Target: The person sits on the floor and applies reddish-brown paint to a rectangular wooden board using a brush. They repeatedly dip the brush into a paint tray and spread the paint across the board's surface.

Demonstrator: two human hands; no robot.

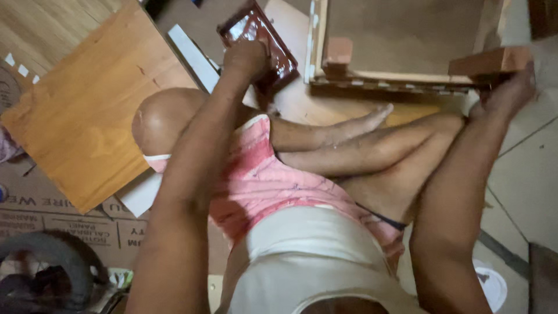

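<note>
Reddish-brown wood block (491,61) sat at the near right corner of a shallow wooden frame box (407,78) lying on the floor, and the person's right hand (505,93) pressed up against it from below, fingers curled at the block's underside; whether that grip was actually closed on the block couldn't be told, since blur hid the fingertips. A 2nd small block (337,53) stood inside the frame near its left corner, untouched. The left hand (247,58) reached fwd to a dark red glossy tray-like container (261,43) w/ a raised rim, just left of the frame; the fist looked closed over its middle, poss. around something small, but contents weren't visible. The person sat cross-legged on the floor, pink shorts, bare feet tucked toward the frame. An orange-brown veneered board (81,116) lay to the left over flattened cardboard (52,221), a white strip (192,55) beside it.

Judged step: steadying the corner block against the frame w/ the right hand while the left fetched something from the tray. Next move would prob. call for keeping the block flush to the corner and bringing the left hand across w/o shifting it.
</note>
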